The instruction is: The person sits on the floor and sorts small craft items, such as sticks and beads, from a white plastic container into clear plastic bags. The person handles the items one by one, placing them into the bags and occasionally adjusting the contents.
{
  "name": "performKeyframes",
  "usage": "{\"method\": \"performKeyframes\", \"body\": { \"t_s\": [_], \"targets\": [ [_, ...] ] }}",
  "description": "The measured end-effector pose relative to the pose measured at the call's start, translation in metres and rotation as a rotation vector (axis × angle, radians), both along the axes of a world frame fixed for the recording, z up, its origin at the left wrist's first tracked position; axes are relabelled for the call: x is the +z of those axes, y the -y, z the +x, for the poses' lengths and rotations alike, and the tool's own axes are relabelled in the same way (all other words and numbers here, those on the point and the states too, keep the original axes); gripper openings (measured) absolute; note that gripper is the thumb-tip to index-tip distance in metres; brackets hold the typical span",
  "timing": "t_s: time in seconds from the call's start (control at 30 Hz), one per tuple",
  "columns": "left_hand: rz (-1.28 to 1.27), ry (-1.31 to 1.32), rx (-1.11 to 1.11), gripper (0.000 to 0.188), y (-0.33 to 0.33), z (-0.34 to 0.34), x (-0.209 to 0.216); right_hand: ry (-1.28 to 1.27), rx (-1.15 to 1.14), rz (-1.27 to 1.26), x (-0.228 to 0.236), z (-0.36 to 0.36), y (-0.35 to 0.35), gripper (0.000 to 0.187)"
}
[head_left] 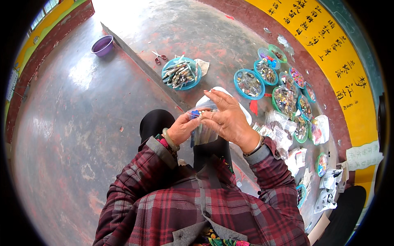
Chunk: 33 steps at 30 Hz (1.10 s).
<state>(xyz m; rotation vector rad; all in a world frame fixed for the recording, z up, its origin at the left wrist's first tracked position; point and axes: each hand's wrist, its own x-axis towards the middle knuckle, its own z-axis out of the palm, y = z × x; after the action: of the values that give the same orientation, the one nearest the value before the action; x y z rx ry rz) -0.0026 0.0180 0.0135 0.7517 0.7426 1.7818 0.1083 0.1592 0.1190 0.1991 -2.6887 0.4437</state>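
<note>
Left hand (182, 128), at frame centre, pinches a clear bag (205, 135) near its mouth, apparently steadying it; beside it, the right hand (231, 121) spreads its upper fingers; I cannot tell whether its thumb pinches anything. Upper right, bowls (249, 98) cluster, probably for reach.

A clear plastic bag (208, 136) hangs upright, slim blue-topped items (195, 113) inside.

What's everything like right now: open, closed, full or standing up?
Clear plastic bag: held up, with things inside
Left hand: closed on the bag's top edge
Right hand: upper fingers stretched out, grip unclear
Purple basin: upright
Scissors: lying flat, blades seemingly apart
Blue basket: heaped with long, thin things
</note>
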Motion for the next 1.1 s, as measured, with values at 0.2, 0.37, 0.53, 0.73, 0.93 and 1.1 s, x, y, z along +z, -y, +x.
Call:
{"method": "performKeyframes", "body": {
  "t_s": [0.2, 0.37, 0.53, 0.73, 0.93, 1.1],
  "targets": [
    [-0.055, 0.025, -0.022, 0.052, 0.0, 0.001, 0.007, -0.018, 0.048, -0.021, -0.007, 0.01, -0.007, 0.032],
    [-0.194, -0.023, 0.099, 0.048, 0.0, 0.004, 0.009, -0.272, -0.184, -0.446, -0.017, 0.014, -0.034, 0.029],
    [-0.268, 0.01, 0.143, 0.039, 0.004, 0.001, 0.004, -0.254, -0.519, -0.88, -0.086, 0.02, -0.075, 0.025],
    [-0.275, 0.025, 0.205, 0.039, 0.011, 0.001, 0.01, 0.038, -0.724, -0.833, -0.208, 0.036, -0.112, 0.028],
    [-0.272, 0.087, 0.248, 0.044, 0.02, -0.003, 0.021, 0.31, -0.791, -0.692, -0.279, 0.04, -0.107, 0.031],
    [-0.24, 0.153, 0.238, 0.049, 0.035, -0.013, 0.014, 0.406, -0.89, -0.57, -0.318, 0.02, -0.103, 0.026]
  ]
}}
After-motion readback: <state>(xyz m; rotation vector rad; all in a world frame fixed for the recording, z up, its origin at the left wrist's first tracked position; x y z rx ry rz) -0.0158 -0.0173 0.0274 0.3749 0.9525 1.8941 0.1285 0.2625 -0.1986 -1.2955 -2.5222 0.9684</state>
